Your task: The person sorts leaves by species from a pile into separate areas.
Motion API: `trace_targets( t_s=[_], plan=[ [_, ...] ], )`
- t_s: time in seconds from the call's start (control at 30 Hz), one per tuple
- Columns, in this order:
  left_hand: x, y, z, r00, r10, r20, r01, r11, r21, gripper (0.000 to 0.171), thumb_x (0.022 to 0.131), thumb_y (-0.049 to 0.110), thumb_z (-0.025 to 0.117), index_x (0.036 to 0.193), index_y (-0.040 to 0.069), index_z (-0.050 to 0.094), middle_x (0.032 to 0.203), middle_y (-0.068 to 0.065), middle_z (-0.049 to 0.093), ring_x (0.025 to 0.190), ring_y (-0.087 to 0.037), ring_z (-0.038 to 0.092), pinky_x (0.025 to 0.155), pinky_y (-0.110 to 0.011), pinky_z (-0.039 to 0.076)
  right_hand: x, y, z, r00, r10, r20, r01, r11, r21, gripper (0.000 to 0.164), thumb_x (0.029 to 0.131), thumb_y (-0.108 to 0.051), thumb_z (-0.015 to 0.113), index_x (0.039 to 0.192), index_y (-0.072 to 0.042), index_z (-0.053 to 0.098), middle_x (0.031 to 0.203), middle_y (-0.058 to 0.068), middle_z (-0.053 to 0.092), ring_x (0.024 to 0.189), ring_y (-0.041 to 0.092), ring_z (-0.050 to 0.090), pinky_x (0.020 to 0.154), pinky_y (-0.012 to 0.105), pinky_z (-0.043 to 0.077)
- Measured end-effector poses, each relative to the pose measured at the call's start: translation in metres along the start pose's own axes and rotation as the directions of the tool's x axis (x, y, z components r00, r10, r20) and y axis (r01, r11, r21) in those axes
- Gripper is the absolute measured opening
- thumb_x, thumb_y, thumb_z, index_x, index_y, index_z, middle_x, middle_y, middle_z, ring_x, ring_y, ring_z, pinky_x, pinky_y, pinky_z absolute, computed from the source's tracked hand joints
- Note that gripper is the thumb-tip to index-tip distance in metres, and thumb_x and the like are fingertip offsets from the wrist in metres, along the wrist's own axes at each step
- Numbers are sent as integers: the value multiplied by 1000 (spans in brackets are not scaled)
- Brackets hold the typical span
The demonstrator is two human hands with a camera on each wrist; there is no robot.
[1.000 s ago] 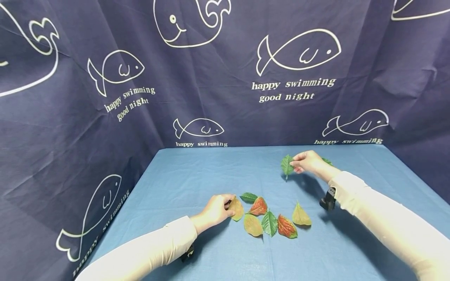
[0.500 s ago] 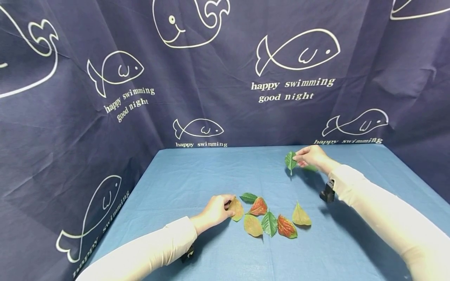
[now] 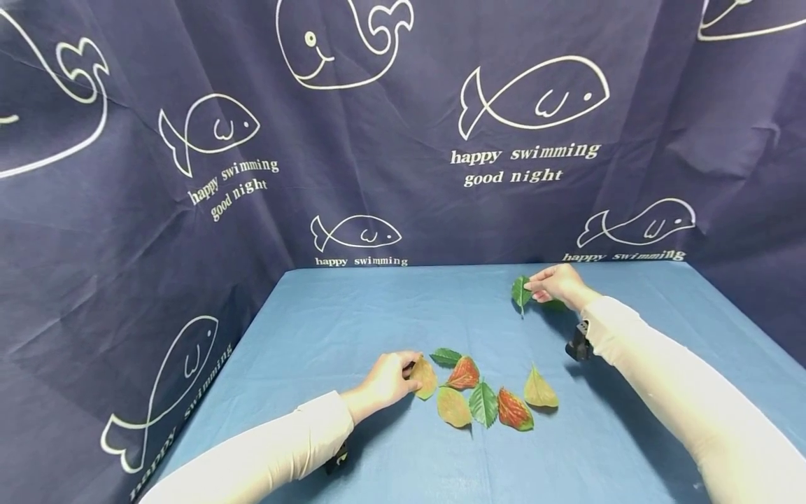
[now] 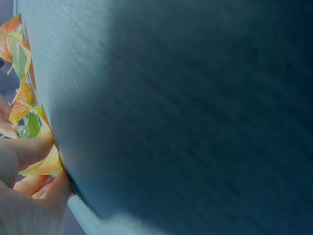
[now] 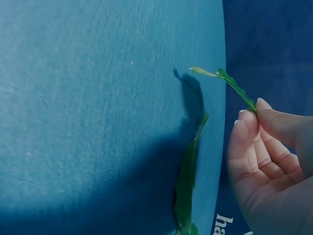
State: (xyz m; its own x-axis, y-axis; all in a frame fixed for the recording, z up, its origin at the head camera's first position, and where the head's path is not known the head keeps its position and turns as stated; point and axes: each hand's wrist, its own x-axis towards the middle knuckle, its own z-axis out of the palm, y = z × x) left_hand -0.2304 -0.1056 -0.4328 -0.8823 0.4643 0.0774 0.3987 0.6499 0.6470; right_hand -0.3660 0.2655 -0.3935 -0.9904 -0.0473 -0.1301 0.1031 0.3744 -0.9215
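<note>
My left hand [image 3: 385, 378] holds a yellow-brown leaf [image 3: 425, 378] between thumb and fingers at the left end of a cluster of leaves. The left wrist view shows this yellow leaf [image 4: 46, 164] standing between the fingertips, at the cloth. Toward the back right, my right hand [image 3: 559, 284] pinches a green leaf [image 3: 520, 292] with thumb and index finger. In the right wrist view the pinched green leaf [image 5: 237, 90] is raised above the table, its stem pointing away from the fingertips. Another green leaf [image 5: 187, 181] lies on the cloth below, mostly hidden by the hand in the head view.
Right of my left hand lie a green leaf [image 3: 446, 358], a red leaf [image 3: 463, 373], a yellow leaf [image 3: 453, 407], another green leaf [image 3: 483, 404], a second red leaf [image 3: 514, 409] and a yellow leaf [image 3: 539, 389]. Dark blue printed curtains [image 3: 378, 168] border the blue tablecloth [image 3: 352, 301].
My right hand has shifted slightly right and back with its green leaf. The other green leaf, earlier showing behind the wrist, now shows under the hand, farther left. My left hand stays put.
</note>
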Motion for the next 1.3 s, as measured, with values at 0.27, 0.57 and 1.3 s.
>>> trace_targets(
  t_s=[0.27,0.57,1.3],
  plan=[
    [2,-2,0,1000,-9,4,9,1000,-18,50,85,3,72,132,-5,56,128,-21,61,113,-32,64,89,-33,57,8,5,-3,999,42,-5,-43,997,-69,38,88,1,67,117,22,54,68,1,70,58,7,64,65,28,61],
    [4,-3,1,1000,-1,-6,1,1000,-9,50,85,4,72,132,-4,57,126,-20,63,111,-31,65,88,-32,57,17,14,-1,993,65,-100,-80,986,-149,30,83,-1,71,106,17,64,63,1,68,56,9,63,58,25,59],
    [1,-1,0,1000,-7,-6,7,1000,15,50,85,5,73,131,-5,57,128,-21,62,112,-32,64,89,-35,57,1,2,-33,957,16,-291,-89,967,-239,37,94,-24,60,101,12,69,46,-11,61,46,2,62,94,40,53]
  ],
)
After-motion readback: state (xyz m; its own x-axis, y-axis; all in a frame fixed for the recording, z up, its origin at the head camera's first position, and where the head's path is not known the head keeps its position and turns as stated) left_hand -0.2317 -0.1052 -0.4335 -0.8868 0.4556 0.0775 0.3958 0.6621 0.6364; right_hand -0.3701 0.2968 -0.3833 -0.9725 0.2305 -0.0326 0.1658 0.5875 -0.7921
